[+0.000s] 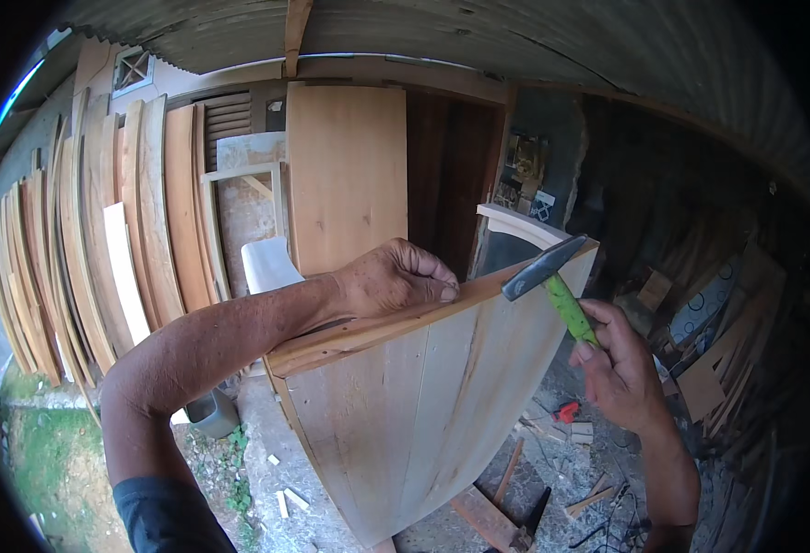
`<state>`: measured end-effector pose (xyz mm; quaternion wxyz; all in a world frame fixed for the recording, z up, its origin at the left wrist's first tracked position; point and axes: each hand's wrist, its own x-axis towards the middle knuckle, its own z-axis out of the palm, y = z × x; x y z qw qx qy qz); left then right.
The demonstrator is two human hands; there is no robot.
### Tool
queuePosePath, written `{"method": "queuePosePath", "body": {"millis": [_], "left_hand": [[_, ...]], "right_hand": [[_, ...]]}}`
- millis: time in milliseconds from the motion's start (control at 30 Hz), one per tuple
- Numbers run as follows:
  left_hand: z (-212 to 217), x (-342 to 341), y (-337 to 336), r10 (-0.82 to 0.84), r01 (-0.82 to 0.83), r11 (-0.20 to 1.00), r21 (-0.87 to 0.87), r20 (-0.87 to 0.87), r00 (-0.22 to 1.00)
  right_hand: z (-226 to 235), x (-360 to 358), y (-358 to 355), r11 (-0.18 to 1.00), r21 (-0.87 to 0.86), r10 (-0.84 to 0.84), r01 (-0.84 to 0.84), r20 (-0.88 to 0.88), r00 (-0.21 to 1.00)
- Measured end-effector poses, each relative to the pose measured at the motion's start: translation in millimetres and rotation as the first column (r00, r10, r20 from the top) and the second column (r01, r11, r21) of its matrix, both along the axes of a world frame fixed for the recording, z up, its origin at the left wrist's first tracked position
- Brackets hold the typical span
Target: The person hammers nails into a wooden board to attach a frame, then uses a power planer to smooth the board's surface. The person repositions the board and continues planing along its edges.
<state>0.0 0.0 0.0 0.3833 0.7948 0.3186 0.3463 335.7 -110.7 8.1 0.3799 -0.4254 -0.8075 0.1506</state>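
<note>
A hammer [547,267] with a dark metal head and a bright green handle is gripped in my right hand [628,373]. Its head is over the right part of the top edge of a wooden cabinet-like piece [377,396]; whether it touches cannot be told. That piece stands upright, with pale planks on the side facing me and a reddish-brown strip [331,347] along its top. My left hand [400,281] rests on this strip, thumb and fingers pinched together. Whatever they hold, if anything, is hidden or too small to make out.
Tall boards [137,212] lean along the wall at left, beside a large wooden panel [348,175]. A white curved frame piece [525,226] stands behind the cabinet. Scrap wood [727,369] piles up at right. On the littered floor lie a red object [567,412] and a grey container [213,415].
</note>
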Motion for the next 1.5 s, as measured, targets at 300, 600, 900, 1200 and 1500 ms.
{"method": "queuePosePath", "body": {"millis": [300,600,900,1200,1500], "left_hand": [[3.7,-0.2,-3.1,0.055,-0.055,0.997,-0.046,-0.007,0.998],[2.0,2.6,-1.7,0.018,-0.019,0.999,-0.044,-0.013,1.000],[3.8,7.0,-0.5,-0.025,0.025,0.999,-0.047,-0.009,1.000],[3.9,2.9,-0.2,0.018,-0.018,1.000,-0.017,-0.038,0.999],[0.7,3.8,1.6,0.031,-0.031,0.998,-0.050,0.003,1.000]], "right_hand": [[35.2,-23.8,11.2,0.960,0.264,0.027,-0.087,0.224,0.974],[43.7,-19.9,7.5,0.939,0.331,0.012,-0.090,0.231,0.973],[39.8,-12.7,10.9,0.937,0.341,-0.006,-0.073,0.223,0.975],[38.3,-15.4,16.7,0.954,0.291,-0.004,-0.078,0.273,0.962],[51.4,-28.4,26.1,0.973,0.203,0.029,-0.108,0.359,0.933]]}}
